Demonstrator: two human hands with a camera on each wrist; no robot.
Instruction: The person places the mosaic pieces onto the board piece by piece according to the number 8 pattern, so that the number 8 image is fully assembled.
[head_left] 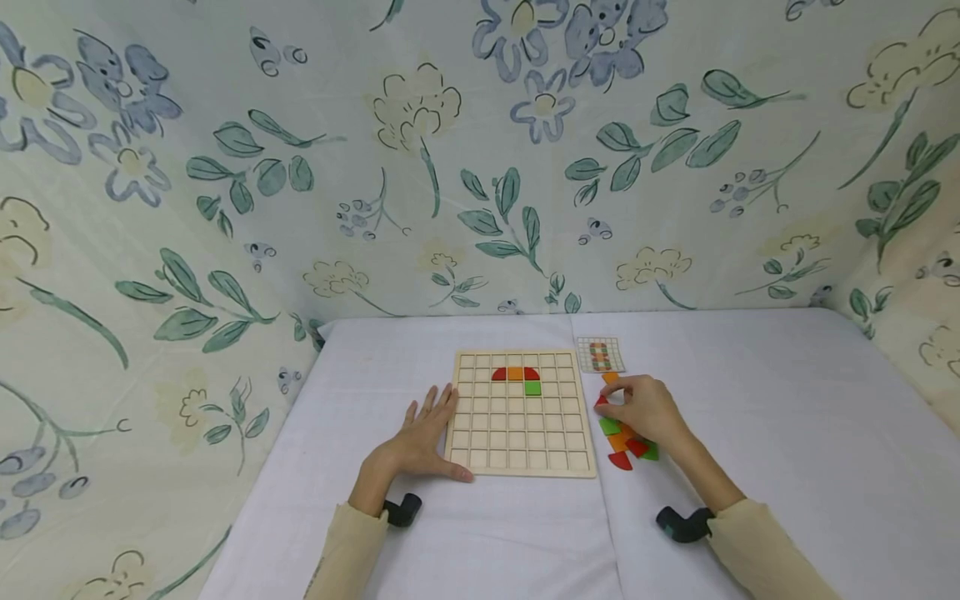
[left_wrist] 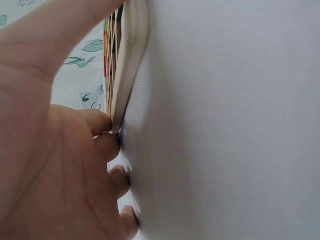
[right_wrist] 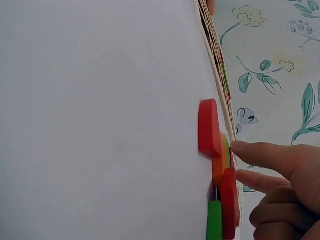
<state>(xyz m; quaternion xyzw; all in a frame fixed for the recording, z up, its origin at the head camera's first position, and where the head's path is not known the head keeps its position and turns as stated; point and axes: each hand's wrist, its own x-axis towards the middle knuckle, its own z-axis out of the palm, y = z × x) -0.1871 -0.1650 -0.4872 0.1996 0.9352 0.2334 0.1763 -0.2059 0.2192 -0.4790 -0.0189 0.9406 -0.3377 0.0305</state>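
Note:
A wooden grid board lies on the table, with two red quarter-round pieces, an orange square between them and a green square in its cells. My left hand rests at the board's left edge, fingers spread and thumb by the near edge; its thumb and fingers also show against the board's side in the left wrist view. Right of the board, my right hand pinches a red piece between thumb and index finger, over loose pieces.
A small pattern card with a coloured figure on a grid lies by the board's far right corner. Loose red, orange and green pieces are heaped beside the board. White cloth covers the table, and a floral cloth hangs behind.

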